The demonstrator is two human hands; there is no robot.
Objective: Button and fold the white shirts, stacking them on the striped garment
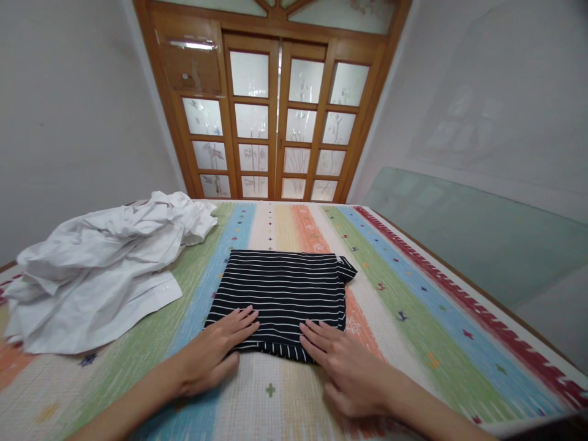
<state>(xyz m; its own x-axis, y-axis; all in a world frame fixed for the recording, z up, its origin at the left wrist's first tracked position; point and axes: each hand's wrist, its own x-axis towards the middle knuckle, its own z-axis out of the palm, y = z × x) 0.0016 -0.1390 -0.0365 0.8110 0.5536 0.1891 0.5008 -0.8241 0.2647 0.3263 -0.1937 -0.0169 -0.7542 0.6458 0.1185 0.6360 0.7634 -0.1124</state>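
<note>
A black garment with thin white stripes (282,291) lies folded into a flat rectangle on a colourful striped cover (271,404). A small flap of it sticks out at the far right corner, and its near edge is slightly curled. My left hand (215,349) rests on the near left corner of the garment, its fingers stretched out flat. On the near right part lies my right hand (344,364), fingers also extended and pressed lightly on the cloth. Neither hand grasps anything.
A crumpled white shirt-like garment (101,263) is heaped at the left. Wooden doors with glass panes (252,122) stand beyond the far edge. Along the right side runs a pale green panel (473,233) against the grey wall (505,104).
</note>
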